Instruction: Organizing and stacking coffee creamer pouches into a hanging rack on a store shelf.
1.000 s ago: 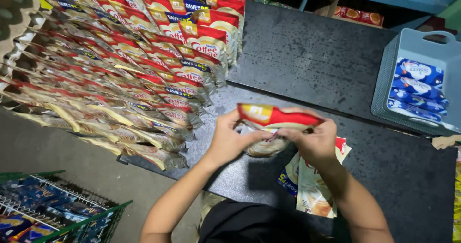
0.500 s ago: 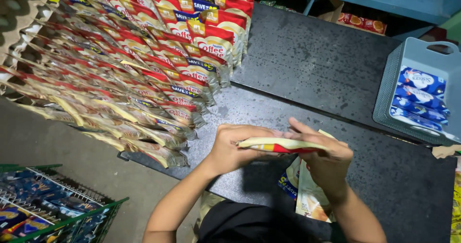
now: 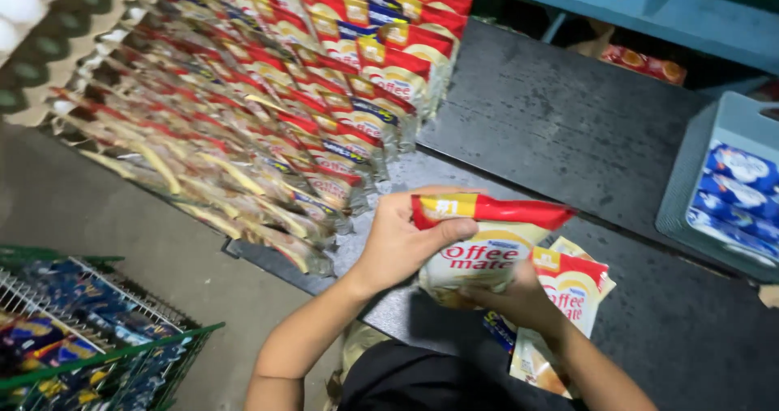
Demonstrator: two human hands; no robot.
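Head view: the left hand point(image 3: 402, 245) grips the top left corner of a red-and-cream sachet point(image 3: 479, 249), thumb across its front, while the right hand point(image 3: 519, 301) pinches its lower edge from beneath. The sachet stands upright between them, near the person, over the dark table point(image 3: 568, 127). Rows of sachets point(image 3: 268, 111) lie far left, closer to the left hand.

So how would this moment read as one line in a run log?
left hand: grips top of red-and-cream sachet pack | right hand: holds its bottom | below: more packs on dark counter
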